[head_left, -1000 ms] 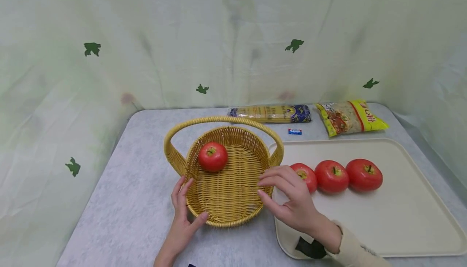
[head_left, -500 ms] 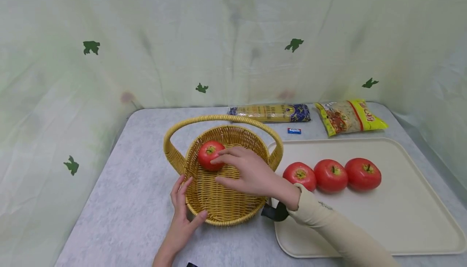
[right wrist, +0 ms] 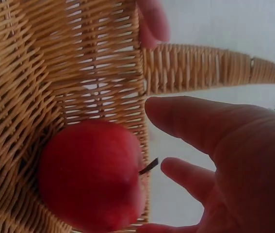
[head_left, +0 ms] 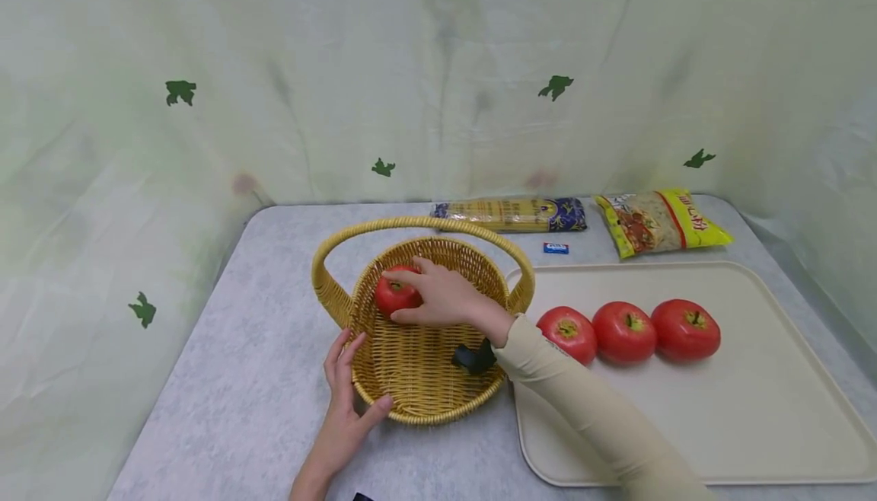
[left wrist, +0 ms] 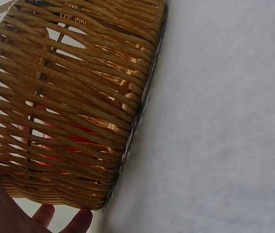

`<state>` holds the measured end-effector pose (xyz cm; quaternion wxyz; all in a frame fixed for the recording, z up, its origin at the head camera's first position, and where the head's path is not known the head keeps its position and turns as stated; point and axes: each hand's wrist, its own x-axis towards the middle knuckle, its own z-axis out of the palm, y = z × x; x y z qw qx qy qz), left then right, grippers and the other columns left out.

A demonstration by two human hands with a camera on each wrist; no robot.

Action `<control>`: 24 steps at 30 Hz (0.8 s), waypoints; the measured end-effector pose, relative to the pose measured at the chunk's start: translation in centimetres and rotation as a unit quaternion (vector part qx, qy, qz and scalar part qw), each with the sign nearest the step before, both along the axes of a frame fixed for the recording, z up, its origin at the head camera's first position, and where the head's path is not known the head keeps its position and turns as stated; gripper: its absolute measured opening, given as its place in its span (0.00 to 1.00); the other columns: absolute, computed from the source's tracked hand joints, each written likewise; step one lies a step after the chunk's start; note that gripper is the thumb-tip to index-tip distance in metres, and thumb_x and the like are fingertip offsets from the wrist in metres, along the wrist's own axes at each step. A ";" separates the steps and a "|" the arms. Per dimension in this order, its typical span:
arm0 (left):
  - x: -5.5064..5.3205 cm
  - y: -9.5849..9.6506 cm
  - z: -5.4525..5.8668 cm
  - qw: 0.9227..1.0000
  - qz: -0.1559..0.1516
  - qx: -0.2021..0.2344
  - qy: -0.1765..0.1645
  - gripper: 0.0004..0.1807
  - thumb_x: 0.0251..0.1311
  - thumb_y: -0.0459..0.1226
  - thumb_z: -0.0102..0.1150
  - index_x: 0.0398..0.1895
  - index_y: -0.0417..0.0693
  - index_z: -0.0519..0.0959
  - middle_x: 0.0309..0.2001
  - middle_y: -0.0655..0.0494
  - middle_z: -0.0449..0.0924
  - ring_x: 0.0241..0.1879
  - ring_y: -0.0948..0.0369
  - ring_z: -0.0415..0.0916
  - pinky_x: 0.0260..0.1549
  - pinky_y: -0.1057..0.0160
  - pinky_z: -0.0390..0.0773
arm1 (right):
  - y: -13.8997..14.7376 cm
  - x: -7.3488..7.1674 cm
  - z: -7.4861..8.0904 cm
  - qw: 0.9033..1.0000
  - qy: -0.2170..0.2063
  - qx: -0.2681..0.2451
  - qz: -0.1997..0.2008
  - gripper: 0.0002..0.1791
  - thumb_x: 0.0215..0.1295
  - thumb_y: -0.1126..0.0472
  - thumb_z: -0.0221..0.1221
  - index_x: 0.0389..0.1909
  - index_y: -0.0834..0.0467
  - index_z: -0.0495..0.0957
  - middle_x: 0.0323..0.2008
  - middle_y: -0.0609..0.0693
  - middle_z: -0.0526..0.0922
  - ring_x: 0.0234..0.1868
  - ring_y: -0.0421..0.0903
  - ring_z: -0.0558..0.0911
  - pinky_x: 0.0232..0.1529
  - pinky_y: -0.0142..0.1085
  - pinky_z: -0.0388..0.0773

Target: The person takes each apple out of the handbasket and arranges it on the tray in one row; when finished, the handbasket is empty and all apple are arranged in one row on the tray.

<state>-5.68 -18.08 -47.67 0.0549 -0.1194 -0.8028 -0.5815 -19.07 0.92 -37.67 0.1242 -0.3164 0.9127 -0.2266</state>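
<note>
A red apple (head_left: 392,297) lies in the back left of the round wicker basket (head_left: 404,371). My right hand (head_left: 438,295) reaches over it from the right, thumb and fingers spread about its top. In the right wrist view, a gap shows between the fingertips and the apple (right wrist: 93,174), whose stem points toward the hand. My left hand (head_left: 349,402) rests against the basket's front left side, fingers spread along the rim. The left wrist view shows the basket's woven wall (left wrist: 64,111) close up, with fingertips (left wrist: 80,221) beside it.
Three more red apples (head_left: 623,333) stand in a row on a cream tray (head_left: 754,425) to the right. Behind are a pasta pack (head_left: 507,214), a small blue packet (head_left: 556,248) and a yellow food bag (head_left: 661,223). The basket's tall handle (head_left: 425,222) arches over it.
My right hand has moved left from the basket's right rim, past the middle, to the apple inside. My left hand stays against the basket.
</note>
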 end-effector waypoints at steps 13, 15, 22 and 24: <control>0.2 0.0 0.0 1.000 0.012 0.005 -0.014 0.45 0.55 0.30 0.62 0.74 0.54 0.49 0.71 0.64 0.27 0.70 0.53 0.27 0.54 0.27 0.41 | -1.3 -1.1 -1.6 0.999 -0.034 -0.002 -0.014 0.34 0.59 0.46 0.63 0.66 0.41 0.63 0.58 0.61 0.66 0.43 0.52 0.78 0.40 0.43 0.76; 0.2 0.0 0.0 1.000 0.012 0.005 -0.014 0.45 0.55 0.30 0.62 0.74 0.54 0.49 0.71 0.64 0.27 0.70 0.52 0.27 0.54 0.27 0.41 | -1.4 -1.1 -1.7 0.999 -0.041 -0.001 -0.016 0.34 0.59 0.46 0.64 0.65 0.41 0.62 0.57 0.61 0.66 0.42 0.52 0.78 0.40 0.43 0.76; 0.1 0.0 0.0 1.000 0.013 0.006 -0.015 0.45 0.55 0.30 0.62 0.74 0.54 0.49 0.71 0.64 0.27 0.70 0.53 0.27 0.54 0.27 0.41 | -1.3 -1.5 -2.0 0.998 -0.062 -0.012 -0.017 0.35 0.59 0.48 0.65 0.65 0.42 0.60 0.52 0.59 0.67 0.42 0.51 0.78 0.40 0.43 0.76; 0.1 0.1 0.0 1.000 0.012 0.007 -0.016 0.45 0.55 0.30 0.61 0.74 0.54 0.49 0.71 0.64 0.27 0.70 0.53 0.27 0.54 0.27 0.41 | -1.4 -1.5 -2.0 0.998 -0.060 -0.012 -0.018 0.35 0.58 0.48 0.65 0.64 0.42 0.60 0.52 0.59 0.68 0.42 0.51 0.78 0.40 0.43 0.76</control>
